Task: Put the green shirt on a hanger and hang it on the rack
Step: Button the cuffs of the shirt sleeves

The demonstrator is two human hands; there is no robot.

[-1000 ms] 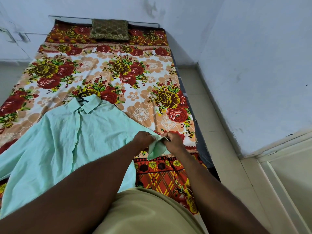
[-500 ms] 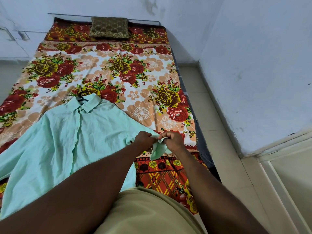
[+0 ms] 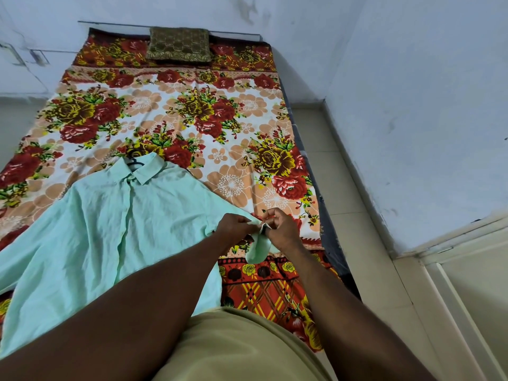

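The pale green shirt [image 3: 104, 232] lies spread front-up on the flowered bedsheet [image 3: 220, 149], collar pointing to the far end. A black hanger hook [image 3: 134, 160] sticks out of the collar; the hanger's body is hidden inside the shirt. At the shirt's right sleeve end, my left hand [image 3: 235, 226] and my right hand [image 3: 280, 229] both pinch the cuff [image 3: 258, 247], which hangs folded between them. No rack is in view.
A dark patterned cushion [image 3: 178, 44] rests at the head of the bed against the far wall. A pale wall runs along the right, with a strip of tiled floor [image 3: 357, 215] between it and the bed. A door frame [image 3: 461, 270] stands at lower right.
My hands have stayed at the sleeve cuff, working it with small finger movements. The cuff has been folded narrower and hangs lower. The shirt body has not moved.
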